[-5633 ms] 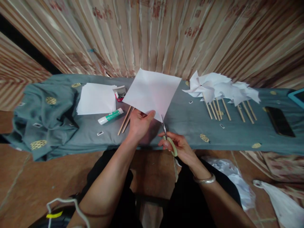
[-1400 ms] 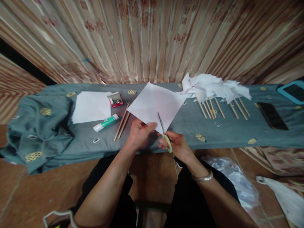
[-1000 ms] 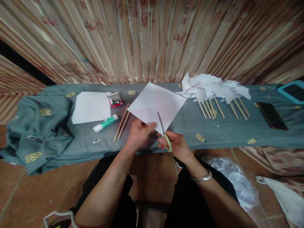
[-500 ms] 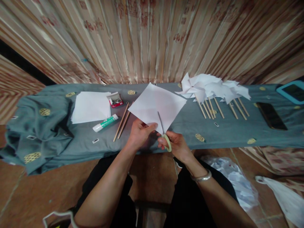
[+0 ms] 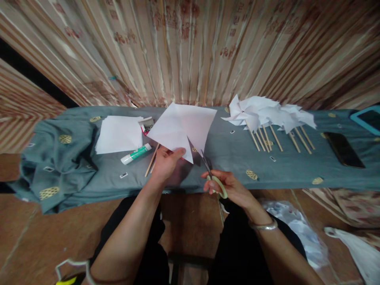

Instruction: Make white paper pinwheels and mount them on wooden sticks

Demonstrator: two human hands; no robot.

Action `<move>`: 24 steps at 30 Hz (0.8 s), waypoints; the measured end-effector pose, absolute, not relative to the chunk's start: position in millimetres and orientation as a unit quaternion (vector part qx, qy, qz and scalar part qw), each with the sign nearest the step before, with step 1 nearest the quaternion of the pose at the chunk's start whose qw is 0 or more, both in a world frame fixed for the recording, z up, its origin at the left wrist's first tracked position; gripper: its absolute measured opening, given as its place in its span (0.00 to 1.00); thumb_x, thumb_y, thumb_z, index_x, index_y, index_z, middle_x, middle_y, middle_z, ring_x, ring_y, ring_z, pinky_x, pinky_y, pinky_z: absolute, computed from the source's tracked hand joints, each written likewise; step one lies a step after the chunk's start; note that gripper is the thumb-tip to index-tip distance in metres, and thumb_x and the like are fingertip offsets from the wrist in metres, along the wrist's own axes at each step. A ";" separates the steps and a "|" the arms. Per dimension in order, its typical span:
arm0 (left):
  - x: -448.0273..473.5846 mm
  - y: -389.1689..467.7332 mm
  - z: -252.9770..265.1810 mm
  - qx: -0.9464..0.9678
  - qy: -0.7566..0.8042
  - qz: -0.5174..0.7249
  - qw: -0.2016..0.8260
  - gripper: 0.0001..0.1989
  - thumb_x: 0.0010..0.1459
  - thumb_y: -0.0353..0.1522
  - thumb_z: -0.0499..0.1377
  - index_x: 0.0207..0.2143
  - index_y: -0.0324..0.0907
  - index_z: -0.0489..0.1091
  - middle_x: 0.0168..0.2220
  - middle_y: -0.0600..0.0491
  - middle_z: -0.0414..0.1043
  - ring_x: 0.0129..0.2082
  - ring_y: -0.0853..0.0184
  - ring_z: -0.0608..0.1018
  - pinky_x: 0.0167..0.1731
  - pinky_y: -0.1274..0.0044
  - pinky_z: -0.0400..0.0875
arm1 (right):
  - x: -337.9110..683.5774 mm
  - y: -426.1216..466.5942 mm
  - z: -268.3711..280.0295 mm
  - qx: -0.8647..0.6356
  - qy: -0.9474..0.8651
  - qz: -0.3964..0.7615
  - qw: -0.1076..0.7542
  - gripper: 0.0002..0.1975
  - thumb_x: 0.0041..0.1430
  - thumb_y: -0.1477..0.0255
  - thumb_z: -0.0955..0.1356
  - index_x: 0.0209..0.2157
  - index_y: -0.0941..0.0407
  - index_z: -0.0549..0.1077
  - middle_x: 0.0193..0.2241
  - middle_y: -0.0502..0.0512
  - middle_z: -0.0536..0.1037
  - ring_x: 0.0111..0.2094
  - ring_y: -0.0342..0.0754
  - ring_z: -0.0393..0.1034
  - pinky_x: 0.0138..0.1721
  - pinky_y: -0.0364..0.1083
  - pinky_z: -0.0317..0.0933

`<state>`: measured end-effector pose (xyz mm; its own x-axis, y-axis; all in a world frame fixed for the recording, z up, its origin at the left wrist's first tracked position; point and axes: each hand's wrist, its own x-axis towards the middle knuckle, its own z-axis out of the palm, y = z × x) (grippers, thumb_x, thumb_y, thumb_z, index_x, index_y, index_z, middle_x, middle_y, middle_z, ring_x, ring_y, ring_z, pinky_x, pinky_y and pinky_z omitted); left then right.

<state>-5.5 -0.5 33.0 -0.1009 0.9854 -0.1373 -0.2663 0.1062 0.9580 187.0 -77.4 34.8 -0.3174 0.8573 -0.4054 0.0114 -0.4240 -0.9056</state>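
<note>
My left hand (image 5: 166,161) grips a white square sheet of paper (image 5: 181,126) by its near left part, thumb on top and fingers beneath. A slit runs from the sheet's near corner toward its middle, and the two flaps stand apart. My right hand (image 5: 224,184) is closed around the pale green handles of scissors (image 5: 207,165). The blades point up and left, their tips by the edge of the right flap. Partly under the sheet, wooden sticks (image 5: 151,161) lie left of my left hand.
Left on the grey-green cloth (image 5: 231,158) lie a paper stack (image 5: 120,134), a small red box of metal pieces (image 5: 147,127) and a glue stick (image 5: 135,154). Paper pinwheels on sticks (image 5: 261,113) lie right, beside a dark phone (image 5: 343,149). A plastic bag (image 5: 299,221) rests on the floor.
The scissors have come out of the slit, moving right and down with my right hand. My left hand has shifted the sheet left and turned it, and the slit has spread apart.
</note>
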 end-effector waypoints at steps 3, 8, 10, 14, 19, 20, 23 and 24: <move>-17.0 2.3 28.9 0.412 0.524 0.543 0.510 0.08 0.36 0.33 0.65 0.20 0.41 0.71 0.22 0.55 0.73 0.24 0.68 0.73 0.30 0.75 0.68 | 215.0 -79.8 38.1 -0.495 -0.454 0.688 0.275 0.27 0.47 0.50 0.75 0.40 0.57 0.76 0.27 0.50 0.78 0.24 0.40 0.68 0.25 0.40 0.62; -29.1 1.0 15.3 0.556 0.535 0.468 0.430 0.06 0.42 0.35 0.61 0.22 0.41 0.73 0.24 0.53 0.75 0.28 0.64 0.76 0.34 0.73 0.71 | 236.7 -68.9 36.5 -0.534 -0.424 0.580 0.446 0.31 0.45 0.45 0.73 0.41 0.55 0.77 0.30 0.53 0.80 0.27 0.43 0.70 0.27 0.42 0.62; -29.4 -0.1 13.2 0.606 0.510 0.440 0.424 0.11 0.44 0.35 0.60 0.30 0.40 0.77 0.33 0.50 0.80 0.37 0.59 0.79 0.43 0.71 0.72 | 234.5 -59.1 34.5 -0.536 -0.378 0.560 0.507 0.32 0.41 0.43 0.74 0.39 0.54 0.77 0.31 0.54 0.81 0.28 0.44 0.71 0.28 0.42 0.62; -24.5 -2.9 18.8 0.666 0.481 0.377 0.427 0.14 0.44 0.33 0.61 0.34 0.39 0.79 0.39 0.48 0.81 0.42 0.57 0.80 0.49 0.69 0.71 | 226.5 -41.5 30.8 -0.532 -0.362 0.545 0.538 0.32 0.36 0.43 0.75 0.36 0.53 0.77 0.28 0.50 0.78 0.30 0.45 0.72 0.30 0.43 0.64; -19.4 -6.2 23.5 0.643 0.489 0.380 0.449 0.07 0.42 0.31 0.64 0.27 0.41 0.80 0.34 0.48 0.80 0.35 0.60 0.78 0.40 0.73 0.73 | 218.8 -36.9 30.7 -0.540 -0.385 0.534 0.524 0.24 0.34 0.55 0.80 0.32 0.52 0.76 0.26 0.45 0.76 0.29 0.44 0.70 0.35 0.44 0.64; -19.3 -6.5 22.9 0.633 0.492 0.388 0.454 0.04 0.42 0.31 0.65 0.25 0.41 0.80 0.32 0.48 0.78 0.33 0.61 0.78 0.38 0.74 0.73 | 217.7 -37.4 31.4 -0.540 -0.387 0.535 0.521 0.23 0.34 0.57 0.80 0.32 0.52 0.76 0.26 0.45 0.76 0.29 0.45 0.70 0.36 0.44 0.64; -19.8 -6.4 20.7 0.600 0.485 0.405 0.491 0.02 0.41 0.30 0.66 0.21 0.41 0.79 0.29 0.49 0.76 0.31 0.63 0.76 0.34 0.76 0.71 | 215.2 -38.9 33.6 -0.545 -0.390 0.535 0.515 0.23 0.33 0.60 0.80 0.33 0.51 0.77 0.27 0.45 0.78 0.31 0.46 0.71 0.38 0.45 0.64; -19.7 -6.3 20.5 0.588 0.480 0.409 0.506 0.02 0.41 0.30 0.66 0.21 0.41 0.79 0.29 0.49 0.76 0.30 0.64 0.76 0.33 0.77 0.70 | 214.5 -39.2 34.1 -0.546 -0.387 0.538 0.512 0.23 0.32 0.60 0.80 0.33 0.52 0.77 0.27 0.46 0.78 0.31 0.46 0.71 0.38 0.46 0.65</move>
